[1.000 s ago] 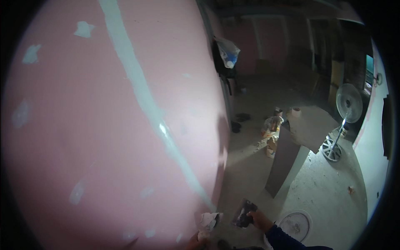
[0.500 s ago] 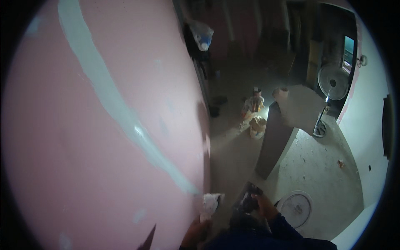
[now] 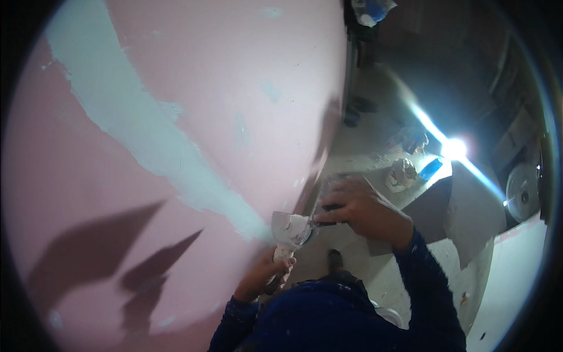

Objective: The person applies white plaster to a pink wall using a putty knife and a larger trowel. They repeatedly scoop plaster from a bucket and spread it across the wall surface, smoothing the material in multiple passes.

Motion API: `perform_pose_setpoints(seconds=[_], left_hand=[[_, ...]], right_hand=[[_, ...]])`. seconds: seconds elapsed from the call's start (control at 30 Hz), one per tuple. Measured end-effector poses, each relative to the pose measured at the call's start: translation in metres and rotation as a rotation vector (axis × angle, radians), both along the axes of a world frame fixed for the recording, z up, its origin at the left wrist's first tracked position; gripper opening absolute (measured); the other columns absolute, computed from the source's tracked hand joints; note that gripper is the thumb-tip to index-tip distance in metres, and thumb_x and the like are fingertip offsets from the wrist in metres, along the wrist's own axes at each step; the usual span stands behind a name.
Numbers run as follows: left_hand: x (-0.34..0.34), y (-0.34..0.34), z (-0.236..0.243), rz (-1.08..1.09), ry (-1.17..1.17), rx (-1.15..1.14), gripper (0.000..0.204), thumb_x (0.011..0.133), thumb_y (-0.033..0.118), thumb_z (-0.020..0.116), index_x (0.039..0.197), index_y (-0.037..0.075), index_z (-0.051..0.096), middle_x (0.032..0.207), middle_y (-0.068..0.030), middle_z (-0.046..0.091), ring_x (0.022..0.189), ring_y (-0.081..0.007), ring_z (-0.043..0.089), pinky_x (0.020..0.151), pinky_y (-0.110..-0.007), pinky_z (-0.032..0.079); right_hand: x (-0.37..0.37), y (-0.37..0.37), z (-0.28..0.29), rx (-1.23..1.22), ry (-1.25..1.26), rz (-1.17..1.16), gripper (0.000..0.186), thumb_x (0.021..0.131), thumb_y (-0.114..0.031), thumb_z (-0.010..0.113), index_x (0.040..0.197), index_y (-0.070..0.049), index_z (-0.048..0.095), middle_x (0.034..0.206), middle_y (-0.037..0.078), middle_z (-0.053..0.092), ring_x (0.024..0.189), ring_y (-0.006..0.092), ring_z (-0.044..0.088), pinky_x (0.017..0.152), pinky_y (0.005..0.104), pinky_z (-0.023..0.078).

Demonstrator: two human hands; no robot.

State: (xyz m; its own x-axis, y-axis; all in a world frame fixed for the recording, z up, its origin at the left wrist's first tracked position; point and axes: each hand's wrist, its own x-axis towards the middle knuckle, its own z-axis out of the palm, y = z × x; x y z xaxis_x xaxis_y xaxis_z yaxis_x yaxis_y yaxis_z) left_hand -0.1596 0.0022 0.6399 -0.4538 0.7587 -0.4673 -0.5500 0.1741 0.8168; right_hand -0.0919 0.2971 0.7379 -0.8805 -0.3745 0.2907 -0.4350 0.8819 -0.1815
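Observation:
My left hand (image 3: pixel 267 273) grips the pale handle of a putty knife (image 3: pixel 286 229), whose steel blade carries white paste. My right hand (image 3: pixel 375 214) holds a wider trowel (image 3: pixel 325 193), its fingers over the back of it, with its edge against or very close to the knife blade. Both tools are beside a pink wallboard (image 3: pixel 246 105), on which a long pale filler band (image 3: pixel 146 135) runs diagonally down toward them. Shadows of the tools fall on the board.
Torn paper bags (image 3: pixel 402 176) lie on the floor (image 3: pixel 437 267) near a glaring lamp (image 3: pixel 454 149). Grey board pieces (image 3: pixel 475 223) are to the right, with a round fan (image 3: pixel 522 193) behind. A bucket (image 3: pixel 387 314) is low beside me. A plastic bag (image 3: pixel 369 10) hangs at top.
My view has tipped down. Both hands have come up; my right hand has moved leftward and turned, bringing the trowel to the knife. The lamp's glare now shows.

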Motion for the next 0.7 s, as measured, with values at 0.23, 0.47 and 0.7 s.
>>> perform_pose_setpoints(seconds=[0.23, 0.47, 0.7], left_hand=[[0.0, 0.019, 0.016, 0.075, -0.019, 0.133, 0.05, 0.097, 0.022, 0.071, 0.136, 0.001, 0.048, 0.078, -0.0013, 0.057, 0.055, -0.0085, 0.056, 0.047, -0.025, 0.046], [0.001, 0.014, 0.037, 0.127, 0.018, 0.082, 0.056, 0.094, 0.015, 0.071, 0.141, -0.002, 0.044, 0.074, -0.0019, 0.057, 0.055, -0.0092, 0.056, 0.046, -0.025, 0.045], [0.001, 0.013, 0.026, 0.17, 0.101, 0.066, 0.051, 0.092, 0.011, 0.069, 0.135, -0.003, 0.045, 0.076, -0.0042, 0.057, 0.053, -0.011, 0.056, 0.045, -0.026, 0.045]], right_hand=[[-0.069, 0.042, 0.065, 0.406, -0.028, 0.496, 0.046, 0.088, -0.008, 0.067, 0.122, -0.038, 0.073, 0.129, -0.006, 0.066, 0.133, 0.0225, 0.051, 0.119, 0.0563, 0.032], [-0.098, 0.031, 0.083, 0.428, -0.239, 0.638, 0.049, 0.085, -0.007, 0.07, 0.125, -0.037, 0.072, 0.136, -0.007, 0.063, 0.135, 0.0222, 0.05, 0.122, 0.0571, 0.028], [-0.104, 0.04, 0.103, 0.371, -0.302, 0.684, 0.036, 0.087, -0.007, 0.068, 0.119, -0.02, 0.077, 0.119, -0.001, 0.072, 0.127, 0.0201, 0.056, 0.121, 0.0472, 0.03]])
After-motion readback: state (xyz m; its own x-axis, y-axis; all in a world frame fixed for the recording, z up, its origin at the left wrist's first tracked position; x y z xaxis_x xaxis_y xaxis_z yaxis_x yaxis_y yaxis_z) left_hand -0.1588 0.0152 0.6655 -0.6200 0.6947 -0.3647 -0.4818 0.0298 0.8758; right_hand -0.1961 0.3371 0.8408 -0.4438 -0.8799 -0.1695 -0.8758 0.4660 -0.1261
